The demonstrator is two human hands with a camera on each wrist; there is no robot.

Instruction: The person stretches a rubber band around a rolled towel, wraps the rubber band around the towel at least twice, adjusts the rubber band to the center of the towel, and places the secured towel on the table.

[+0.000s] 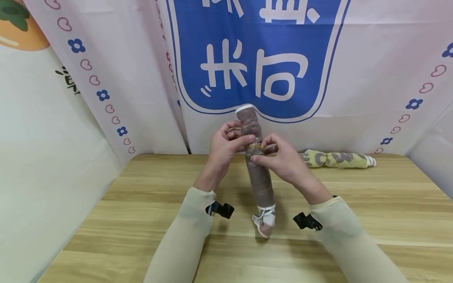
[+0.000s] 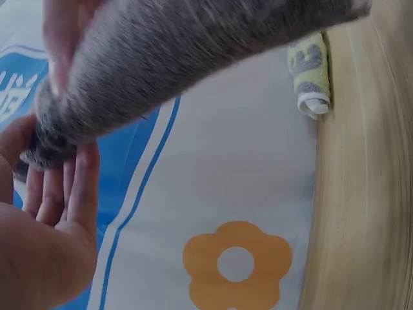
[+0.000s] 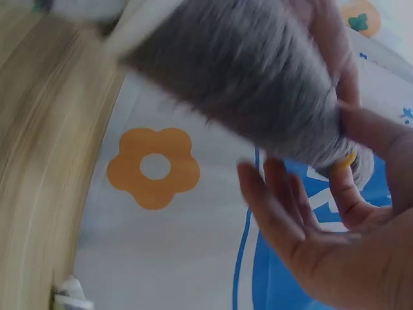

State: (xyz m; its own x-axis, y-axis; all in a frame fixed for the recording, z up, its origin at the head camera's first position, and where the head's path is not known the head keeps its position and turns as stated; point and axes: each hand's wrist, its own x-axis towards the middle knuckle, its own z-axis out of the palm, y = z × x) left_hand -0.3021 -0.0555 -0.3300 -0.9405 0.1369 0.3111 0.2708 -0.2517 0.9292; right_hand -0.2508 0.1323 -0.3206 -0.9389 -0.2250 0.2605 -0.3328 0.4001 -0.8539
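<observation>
A rolled-up grey-brown towel (image 1: 261, 184) is held up over the table, slanting, with a white edge at its top and a white-trimmed, loose lower end. A yellow rubber band (image 1: 255, 146) circles it above the middle. My left hand (image 1: 226, 142) grips the roll from the left, thumb across its front beside the band. From the right, my right hand (image 1: 283, 159) pinches at the band, its thumb lying on the towel just below. In the right wrist view a fingertip meets the rubber band (image 3: 349, 159). The roll hides part of the left fingers.
A second rolled towel (image 1: 348, 160), yellow-green with grey patches and tied at its middle, lies at the table's back edge on the right. The wooden table (image 1: 124, 220) meets a printed cloth backdrop (image 1: 212, 129) behind the hands.
</observation>
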